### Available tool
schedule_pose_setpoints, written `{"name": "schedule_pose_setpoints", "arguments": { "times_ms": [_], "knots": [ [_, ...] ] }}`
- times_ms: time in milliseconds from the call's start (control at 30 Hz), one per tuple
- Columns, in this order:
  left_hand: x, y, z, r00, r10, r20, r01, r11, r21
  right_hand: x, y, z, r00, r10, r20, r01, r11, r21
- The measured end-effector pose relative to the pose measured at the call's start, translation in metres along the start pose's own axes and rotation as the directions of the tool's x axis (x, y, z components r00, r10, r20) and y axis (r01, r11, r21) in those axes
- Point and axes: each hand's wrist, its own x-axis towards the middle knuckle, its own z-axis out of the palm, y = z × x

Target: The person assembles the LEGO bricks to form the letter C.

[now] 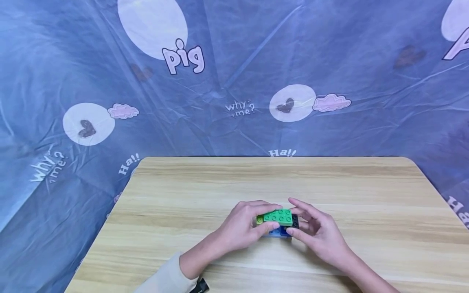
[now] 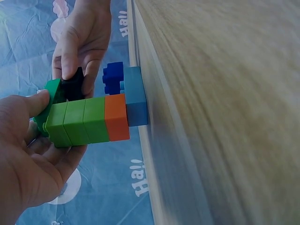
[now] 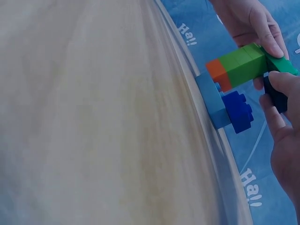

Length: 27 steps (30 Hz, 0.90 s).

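Observation:
A small brick structure stands on the table between both hands. At its base lies a light blue brick (image 2: 136, 96). On one end rise an orange brick (image 2: 116, 117) and several lime green bricks (image 2: 77, 121); on the other sits a dark blue brick (image 3: 238, 111). My left hand (image 1: 242, 226) holds a green brick (image 1: 278, 217) at the top of the lime stack, thumb on its near side and fingers behind. Under the green brick's other end, my right hand (image 1: 322, 236) pinches a black brick (image 2: 73, 85) between thumb and fingers, above the dark blue one.
The wooden table (image 1: 176, 183) reaches back to a blue printed cloth (image 1: 227, 61) hanging behind it. A light sleeve (image 1: 170, 274) covers the left forearm, with a black strap (image 1: 200, 285) near the wrist.

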Motion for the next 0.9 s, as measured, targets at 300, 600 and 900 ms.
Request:
{"name": "schedule_pose_setpoints", "arguments": {
  "times_ms": [300, 600, 900],
  "knots": [
    [0.0, 0.0001, 0.0, 1.0, -0.01, 0.0, 0.009, 1.0, 0.003, -0.0002, 0.0012, 0.0016, 1.0, 0.003, 0.001, -0.003, 1.0, -0.023],
    [0.0012, -0.0001, 0.0003, 1.0, -0.003, -0.002, 0.003, 1.0, 0.017, 0.0005, -0.0014, -0.0007, 0.999, 0.037, -0.008, -0.038, 0.999, -0.009],
    [0.0001, 0.0024, -0.0001, 1.0, -0.018, 0.011, 0.017, 1.0, 0.011, 0.0, -0.0044, 0.001, 0.998, 0.053, -0.025, -0.053, 0.999, 0.009]
  ]
}}
